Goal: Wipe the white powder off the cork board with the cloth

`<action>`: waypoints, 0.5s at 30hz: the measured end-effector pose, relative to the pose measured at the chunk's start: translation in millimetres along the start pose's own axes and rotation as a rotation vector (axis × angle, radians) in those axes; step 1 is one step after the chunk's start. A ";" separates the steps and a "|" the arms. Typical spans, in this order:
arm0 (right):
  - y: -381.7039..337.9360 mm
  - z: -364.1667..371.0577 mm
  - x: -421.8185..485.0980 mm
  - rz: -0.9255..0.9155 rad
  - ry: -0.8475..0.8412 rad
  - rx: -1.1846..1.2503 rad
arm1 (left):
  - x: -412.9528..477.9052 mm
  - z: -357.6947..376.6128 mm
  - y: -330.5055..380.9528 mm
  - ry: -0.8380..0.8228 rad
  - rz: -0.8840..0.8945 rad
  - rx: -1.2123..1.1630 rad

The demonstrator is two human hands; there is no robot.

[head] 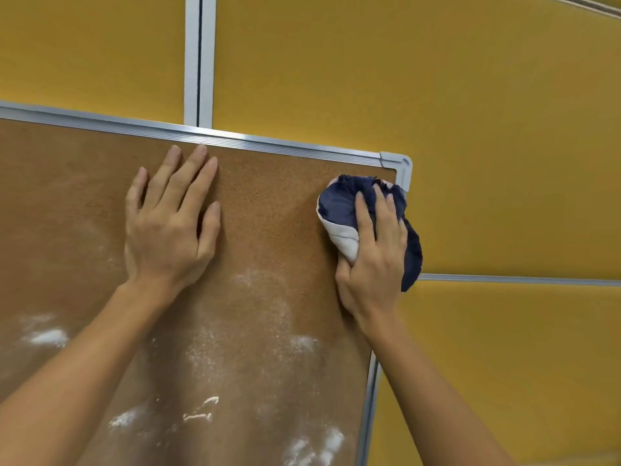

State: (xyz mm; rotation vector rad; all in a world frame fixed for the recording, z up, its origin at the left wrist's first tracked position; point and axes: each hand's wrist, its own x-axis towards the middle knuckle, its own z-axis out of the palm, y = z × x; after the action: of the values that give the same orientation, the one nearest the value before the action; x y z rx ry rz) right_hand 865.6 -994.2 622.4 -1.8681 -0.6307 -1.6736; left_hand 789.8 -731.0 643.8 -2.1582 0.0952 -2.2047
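Note:
A brown cork board [275,203] with a silver metal frame fills the left and middle of the view. White powder [262,334] streaks its lower half, with thick patches near the bottom and at the left. My right hand [373,260] presses a bunched dark blue and white cloth [339,210] against the board's top right corner. My left hand [171,223] lies flat on the cork near the top edge, fingers spread, holding nothing. The cork around both hands looks free of powder.
Yellow fabric wall panels [470,112] with pale metal dividers [199,58] lie behind and to the right of the board. The board's frame corner [401,169] sits just above the cloth.

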 end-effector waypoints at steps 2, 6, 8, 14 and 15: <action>-0.5 -3.8 -22.0 0.022 -0.054 -0.005 | 0.3 -1.0 11.5 -0.010 -0.069 -0.039; -0.2 -18.5 -88.2 0.109 -0.145 0.052 | -4.1 7.3 56.1 -0.059 -0.064 -0.156; 0.2 -29.4 -103.6 0.117 -0.161 0.068 | -5.0 13.2 72.5 -0.070 -0.030 -0.179; 11.3 -39.5 -43.2 0.116 -0.019 0.006 | -3.7 24.3 87.2 -0.024 -0.098 -0.184; 14.8 -35.9 -41.8 0.103 -0.042 -0.030 | -4.0 24.7 85.9 -0.019 -0.095 -0.185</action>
State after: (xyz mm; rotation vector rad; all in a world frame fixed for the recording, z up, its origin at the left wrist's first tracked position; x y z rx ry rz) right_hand 844.3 -1028.7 582.3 -1.9278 -0.5202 -1.5901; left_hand 814.3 -816.5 633.2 -2.3238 0.2086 -2.3105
